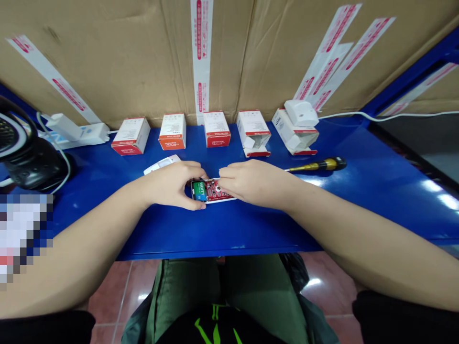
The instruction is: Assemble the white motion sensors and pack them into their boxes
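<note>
An opened white detector housing (219, 200) lies in front of me on the blue table. Inside it sit a green battery (199, 190) marked VAVTT and a red circuit board (214, 188) with a small white round part. My left hand (175, 185) grips the housing's left end between thumb and fingers. Over its right end, my right hand (251, 182) is closed, its fingers pressed together on the board and edge; its thumb is hidden. Partly behind my left hand rests a white detector cover (162, 164). To the right of my right hand lies a screwdriver (319, 165) with a gold and black handle.
Several white and red detector boxes (172, 131) stand in a row at the back. The two rightmost boxes are open; a white detector (301, 113) rests on the last one (295, 131). At left are a power strip (84, 135) and a black device (32, 162). Cardboard (143, 62) walls the back.
</note>
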Motion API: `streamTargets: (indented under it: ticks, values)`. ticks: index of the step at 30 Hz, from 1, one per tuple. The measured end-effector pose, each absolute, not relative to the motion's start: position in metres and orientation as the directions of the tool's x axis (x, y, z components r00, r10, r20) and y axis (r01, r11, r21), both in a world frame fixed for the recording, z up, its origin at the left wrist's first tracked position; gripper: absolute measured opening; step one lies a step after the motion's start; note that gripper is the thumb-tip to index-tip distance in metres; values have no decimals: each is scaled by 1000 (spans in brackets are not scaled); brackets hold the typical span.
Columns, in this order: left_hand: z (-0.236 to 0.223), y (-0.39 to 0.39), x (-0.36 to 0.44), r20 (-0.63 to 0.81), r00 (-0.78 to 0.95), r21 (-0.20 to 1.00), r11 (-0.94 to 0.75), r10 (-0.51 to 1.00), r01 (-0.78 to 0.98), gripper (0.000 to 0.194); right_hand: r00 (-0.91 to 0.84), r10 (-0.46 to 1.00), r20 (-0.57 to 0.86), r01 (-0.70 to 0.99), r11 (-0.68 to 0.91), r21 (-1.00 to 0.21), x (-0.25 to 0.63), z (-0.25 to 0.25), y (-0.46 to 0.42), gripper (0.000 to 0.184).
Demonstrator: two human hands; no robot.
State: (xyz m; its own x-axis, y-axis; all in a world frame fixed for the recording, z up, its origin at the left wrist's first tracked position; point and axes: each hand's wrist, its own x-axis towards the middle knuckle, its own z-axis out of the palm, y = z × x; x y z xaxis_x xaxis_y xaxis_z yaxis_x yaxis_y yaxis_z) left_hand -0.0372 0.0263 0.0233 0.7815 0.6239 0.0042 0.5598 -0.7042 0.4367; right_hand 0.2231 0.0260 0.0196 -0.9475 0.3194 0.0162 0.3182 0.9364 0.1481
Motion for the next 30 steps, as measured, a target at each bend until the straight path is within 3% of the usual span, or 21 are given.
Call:
streamTargets:
  ticks: [4,12,18,23,27,30]
  values:
    - [24,27,-39,0,781,438,-701,625,562,47,-945,325,15,324,936,136,224,19,28,23]
    - [24,27,-38,-8,774,444,-691,634,571,48,-903,426,49,421,903,-92,228,24,27,24]
    - [23,27,-38,-3,774,440,-694,634,570,51,-867,495,63,479,861,-173,222,25,23,23]
    - [21,28,-39,3,775,438,-698,632,567,50,-864,500,67,495,866,-75,217,21,20,25]
    - [23,28,-39,-2,779,441,-699,627,563,47,-913,402,68,407,910,81,217,20,21,26]
    - [24,28,-38,-12,778,446,-693,628,566,48,-928,367,67,372,921,112,220,21,24,27]
